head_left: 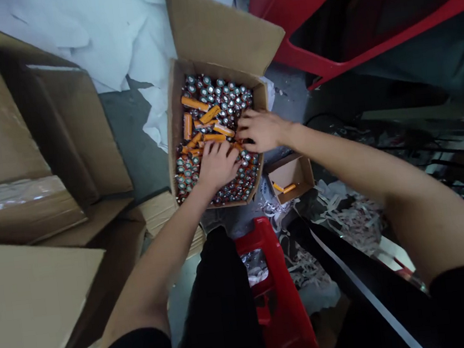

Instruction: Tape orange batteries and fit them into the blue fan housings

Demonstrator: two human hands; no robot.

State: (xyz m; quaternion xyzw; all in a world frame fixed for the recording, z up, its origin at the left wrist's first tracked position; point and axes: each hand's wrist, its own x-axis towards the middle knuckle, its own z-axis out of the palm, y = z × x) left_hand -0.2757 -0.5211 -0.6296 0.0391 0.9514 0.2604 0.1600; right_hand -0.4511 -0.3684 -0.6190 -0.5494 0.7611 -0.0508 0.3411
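An open cardboard box [171, 125] full of cylindrical batteries lies in front of me. Most stand upright with their silvery ends [223, 94] up, while several orange batteries [194, 104] lie on their sides across the middle. My left hand [219, 164] rests over the lower middle of the box, fingers spread among the lying batteries. At the right side of the box my right hand [261, 130] reaches in, fingers bent down onto the batteries. Its fingertips are partly hidden, and whether they pinch a battery is unclear.
A small cardboard box [304, 168] with a few orange batteries sits right of the big one. Larger cartons [80, 130] stand at left. A red stool [273, 258] is between my legs. White sheets [94, 33], shredded paper [354, 216] and a red plastic object [277, 23] surround the box.
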